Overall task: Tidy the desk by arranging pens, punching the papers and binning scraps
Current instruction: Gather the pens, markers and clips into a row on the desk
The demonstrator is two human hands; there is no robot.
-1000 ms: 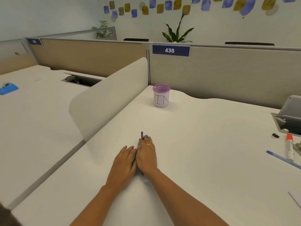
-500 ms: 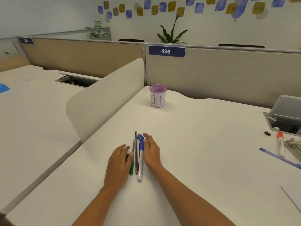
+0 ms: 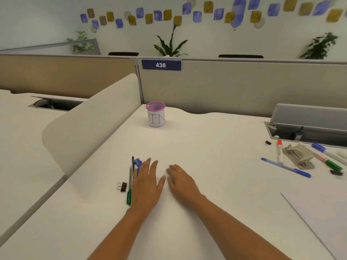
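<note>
My left hand (image 3: 147,182) lies flat on the white desk, covering part of a row of pens; a green pen (image 3: 129,190), a thin black pen (image 3: 133,163) and a blue sharpener (image 3: 137,162) show at its left edge. My right hand (image 3: 183,182) rests flat and empty just to the right, wearing a ring. A pink mesh cup labelled BIN (image 3: 155,115) stands at the back. At the right lie a hole punch (image 3: 298,155), a red-capped marker (image 3: 279,151), a blue pen (image 3: 285,167) and more markers (image 3: 327,160). A sheet of paper (image 3: 319,214) sits at the near right.
A brown binder clip (image 3: 122,186) lies left of the green pen; two black clips (image 3: 268,142) (image 3: 337,173) are at the right. A curved divider panel (image 3: 90,121) borders the desk's left, a cable tray (image 3: 308,132) opens at the back right.
Both hands slid right and apart, off the pens; the left now overlaps the marker's spot. The view turned right, bringing the hole punch and more markers into sight.
</note>
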